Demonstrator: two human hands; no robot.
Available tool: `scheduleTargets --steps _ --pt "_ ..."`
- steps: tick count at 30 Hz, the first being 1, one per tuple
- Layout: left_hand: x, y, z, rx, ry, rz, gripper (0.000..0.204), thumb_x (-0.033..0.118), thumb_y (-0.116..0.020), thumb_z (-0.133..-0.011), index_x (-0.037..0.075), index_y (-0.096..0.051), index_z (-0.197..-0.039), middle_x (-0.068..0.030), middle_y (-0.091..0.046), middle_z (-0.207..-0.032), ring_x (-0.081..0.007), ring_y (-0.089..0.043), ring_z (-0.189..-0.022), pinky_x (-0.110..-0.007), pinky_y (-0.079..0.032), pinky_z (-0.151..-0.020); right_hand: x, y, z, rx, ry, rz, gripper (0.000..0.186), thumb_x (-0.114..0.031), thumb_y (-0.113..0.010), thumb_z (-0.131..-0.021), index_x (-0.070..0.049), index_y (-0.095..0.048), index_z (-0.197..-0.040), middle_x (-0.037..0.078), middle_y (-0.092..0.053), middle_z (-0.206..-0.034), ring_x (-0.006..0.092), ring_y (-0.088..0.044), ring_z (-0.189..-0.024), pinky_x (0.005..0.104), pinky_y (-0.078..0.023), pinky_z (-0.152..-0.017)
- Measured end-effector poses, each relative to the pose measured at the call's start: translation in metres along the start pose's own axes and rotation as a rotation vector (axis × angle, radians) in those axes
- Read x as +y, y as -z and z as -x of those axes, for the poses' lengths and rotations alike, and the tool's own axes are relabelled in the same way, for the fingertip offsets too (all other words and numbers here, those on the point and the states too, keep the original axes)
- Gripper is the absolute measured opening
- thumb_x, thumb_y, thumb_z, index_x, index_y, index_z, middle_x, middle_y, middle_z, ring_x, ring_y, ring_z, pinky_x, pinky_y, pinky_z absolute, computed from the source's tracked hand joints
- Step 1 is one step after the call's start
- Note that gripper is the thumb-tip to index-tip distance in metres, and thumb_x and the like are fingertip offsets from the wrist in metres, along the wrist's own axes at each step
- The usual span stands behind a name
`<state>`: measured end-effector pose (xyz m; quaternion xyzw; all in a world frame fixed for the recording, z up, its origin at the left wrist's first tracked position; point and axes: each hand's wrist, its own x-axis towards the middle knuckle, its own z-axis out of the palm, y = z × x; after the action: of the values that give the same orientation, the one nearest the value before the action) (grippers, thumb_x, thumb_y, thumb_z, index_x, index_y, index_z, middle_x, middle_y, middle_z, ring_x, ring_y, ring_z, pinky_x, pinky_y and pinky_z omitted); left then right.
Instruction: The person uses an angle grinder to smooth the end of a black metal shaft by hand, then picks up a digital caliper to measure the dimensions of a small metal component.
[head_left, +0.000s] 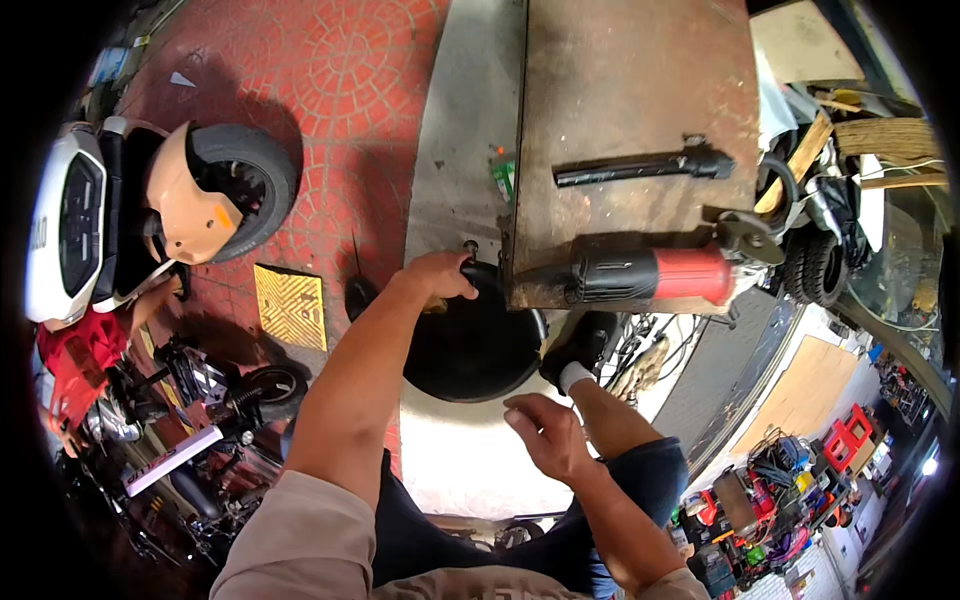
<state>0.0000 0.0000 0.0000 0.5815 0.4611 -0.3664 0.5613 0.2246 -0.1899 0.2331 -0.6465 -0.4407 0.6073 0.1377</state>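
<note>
My left hand (pixel 445 275) reaches to the far rim of a round black tub-like thing (pixel 475 350) on the pale floor. Its fingers curl over the rim, partly hidden. A small metal piece (pixel 470 247) shows just beyond the fingertips. Above my right knee, my right hand (pixel 550 432) hovers empty, thumb and loosely bent fingers apart. An angle grinder (pixel 650 276) with a red and black body lies along the near edge of the brown wooden table (pixel 620 90). Farther back on that tabletop is a black metal tube (pixel 640 168) with a bracket at one end.
To the left stand a scooter's front wheel (pixel 240 185) and a bike-like vehicle (pixel 200 430), with another person's red sleeve (pixel 80 355) beside them. A yellow tactile tile (pixel 290 307) lies on red paving. Tools and cables (pixel 770 500) crowd the lower right; wood pieces (pixel 885 140) the upper right.
</note>
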Motion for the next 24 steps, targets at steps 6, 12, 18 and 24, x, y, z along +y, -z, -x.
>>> scheduleTargets --steps 6,12,18,24 --pt "-0.028 -0.134 -0.035 -0.350 -0.350 0.120 0.083 0.037 -0.082 -0.091 0.012 -0.050 -0.164 -0.0185 -0.063 -0.155 -0.0334 -0.056 -0.145 -0.047 -0.044 -0.121 -0.033 0.024 -0.058 -0.065 0.331 0.109 0.032 -0.032 -0.078 -0.100 -0.003 -0.073 -0.113 0.018 -0.073 -0.099 0.0389 -0.073 -0.090 0.0473 -0.058 -0.077" --pt "-0.013 -0.165 -0.058 -0.245 -0.305 -0.030 0.074 0.037 -0.078 -0.093 0.011 -0.054 -0.158 -0.0194 -0.066 -0.149 -0.0353 -0.060 -0.139 -0.048 -0.047 -0.115 -0.027 0.008 -0.072 -0.007 0.722 0.455 0.046 -0.048 -0.068 -0.103 -0.003 -0.071 -0.106 0.017 -0.072 -0.101 0.0414 -0.071 -0.098 0.0518 -0.057 -0.088" --pt "0.030 -0.134 -0.079 0.097 -0.179 -0.266 0.065 0.037 -0.074 -0.096 0.010 -0.058 -0.152 -0.0203 -0.069 -0.142 -0.0371 -0.064 -0.133 -0.049 -0.050 -0.110 0.006 -0.015 -0.062 0.148 0.830 0.564 0.047 -0.048 -0.071 -0.098 -0.002 -0.071 -0.108 0.022 -0.076 -0.101 0.0411 -0.075 -0.101 0.0525 -0.058 -0.090" --pt "0.088 -0.152 -0.060 0.629 -0.365 -0.189 0.057 0.037 -0.070 -0.098 0.008 -0.062 -0.146 -0.0212 -0.073 -0.135 -0.0390 -0.067 -0.127 -0.050 -0.052 -0.105 0.015 -0.006 -0.052 0.277 0.742 0.557 0.054 -0.052 -0.067 -0.100 -0.001 -0.074 -0.118 0.026 -0.078 -0.110 0.0450 -0.074 -0.112 0.0563 -0.055 -0.101"
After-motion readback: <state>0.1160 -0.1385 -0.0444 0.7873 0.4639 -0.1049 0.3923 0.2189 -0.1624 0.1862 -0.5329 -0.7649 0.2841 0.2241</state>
